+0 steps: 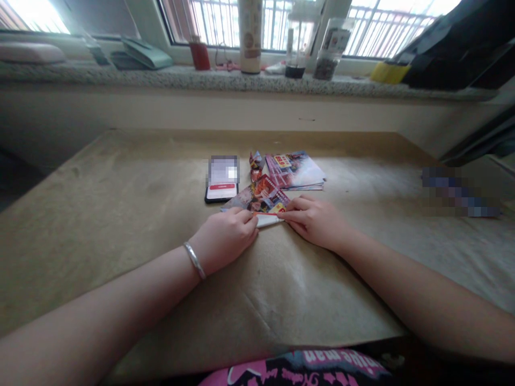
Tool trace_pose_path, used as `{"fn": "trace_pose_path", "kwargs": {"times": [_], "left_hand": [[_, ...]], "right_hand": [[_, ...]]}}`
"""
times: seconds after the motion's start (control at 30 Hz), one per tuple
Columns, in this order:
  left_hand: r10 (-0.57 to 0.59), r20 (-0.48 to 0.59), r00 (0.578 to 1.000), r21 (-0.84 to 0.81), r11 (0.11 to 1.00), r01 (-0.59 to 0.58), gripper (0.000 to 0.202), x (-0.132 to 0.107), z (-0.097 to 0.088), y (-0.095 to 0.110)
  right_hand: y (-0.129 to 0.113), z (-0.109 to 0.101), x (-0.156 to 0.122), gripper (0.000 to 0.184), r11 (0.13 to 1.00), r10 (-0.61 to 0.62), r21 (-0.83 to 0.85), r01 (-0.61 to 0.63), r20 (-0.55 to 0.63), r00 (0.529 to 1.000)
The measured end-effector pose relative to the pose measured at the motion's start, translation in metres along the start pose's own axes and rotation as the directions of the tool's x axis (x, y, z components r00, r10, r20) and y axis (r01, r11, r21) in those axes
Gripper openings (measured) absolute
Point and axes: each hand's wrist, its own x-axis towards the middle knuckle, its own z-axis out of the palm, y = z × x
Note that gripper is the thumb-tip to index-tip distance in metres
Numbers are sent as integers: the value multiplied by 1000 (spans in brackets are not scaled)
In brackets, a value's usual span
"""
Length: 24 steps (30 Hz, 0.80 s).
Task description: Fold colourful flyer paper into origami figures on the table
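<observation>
A colourful printed paper sheet point(262, 194) lies on the table between my hands, its near edge folded over into a white strip. My left hand point(229, 233), with a silver bangle at the wrist, grips the left end of that fold, fingers curled onto it. At the right end, my right hand point(316, 220) pinches the fold with fingertips pressed on the paper. Just beyond sits a stack of similar printed sheets point(298, 169). A small folded paper piece point(256, 163) of the same print rests left of the stack.
A phone point(222, 179) with a partly blurred screen lies left of the paper on the tan table point(120, 214). A blurred long item point(458, 193) is at the right. Bottles and jars, including a red container point(200, 55), line the windowsill point(161, 78) behind.
</observation>
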Motion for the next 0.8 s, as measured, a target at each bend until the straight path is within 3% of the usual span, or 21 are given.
{"fn": "trace_pose_path", "kwargs": {"times": [0.33,0.8], "left_hand": [[-44,32,999,35,998,42,27,2,-2,5],[1,1,1000,99,995,-1,27,5,0,9]], "right_hand": [[1,1,0,30,1000,10,-2,-10,2,1000],[-4,-2,0,30,998,18,-64,-16,29,999]]}}
